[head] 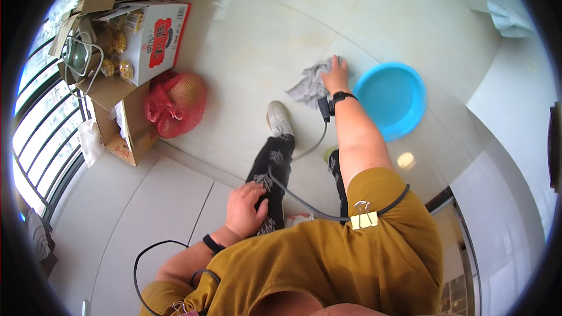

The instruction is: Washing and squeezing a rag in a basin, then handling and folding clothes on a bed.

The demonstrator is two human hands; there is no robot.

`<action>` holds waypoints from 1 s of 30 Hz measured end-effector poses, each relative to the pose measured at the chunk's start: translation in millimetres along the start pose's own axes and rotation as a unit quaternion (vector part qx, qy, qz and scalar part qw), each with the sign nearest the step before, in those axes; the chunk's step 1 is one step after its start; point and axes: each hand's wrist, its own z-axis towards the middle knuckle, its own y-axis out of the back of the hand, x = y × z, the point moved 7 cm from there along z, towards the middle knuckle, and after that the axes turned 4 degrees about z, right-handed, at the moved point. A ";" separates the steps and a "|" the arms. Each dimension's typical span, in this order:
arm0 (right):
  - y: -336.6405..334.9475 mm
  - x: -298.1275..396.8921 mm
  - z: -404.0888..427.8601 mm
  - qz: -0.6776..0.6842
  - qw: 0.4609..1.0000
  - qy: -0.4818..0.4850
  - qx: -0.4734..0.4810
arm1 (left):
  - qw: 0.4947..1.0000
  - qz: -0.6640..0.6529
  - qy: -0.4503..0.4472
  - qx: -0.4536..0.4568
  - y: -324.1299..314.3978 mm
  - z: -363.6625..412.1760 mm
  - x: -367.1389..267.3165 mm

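Note:
A crumpled grey cloth (311, 82) lies on the pale tiled floor, and my right hand (336, 75) presses down on it with the fingers curled over its edge. Just to the right of that hand stands a round blue plastic basin (388, 101); whether it contains water is hard to tell. My left hand (246, 210) rests on the knee of my black patterned trousers (274, 162), holding nothing, its thumb apart from the fingers. A small black device with a cable (326, 107) is strapped to my right wrist.
On the left, open cardboard boxes (162, 39) hold wrapped food packets, next to a red mesh bag (175, 105). Black window railings (39, 140) run behind them. A white cabinet (131, 210) stands at lower left. A grey cable (303, 208) crosses my lap.

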 end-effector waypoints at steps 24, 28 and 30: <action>313.0 371.9 -352.9 0.000 0.896 0.230 0.380 | 0.957 -0.108 0.144 0.227 -30.1 -43.0 19.7; 358.5 456.7 -418.6 -0.103 0.848 0.411 0.319 | 0.763 -0.622 0.151 0.090 113.9 -46.3 -50.6; 361.4 502.2 -450.0 -0.146 0.806 0.501 0.280 | 0.617 -0.774 -0.035 0.135 200.2 -62.9 -93.4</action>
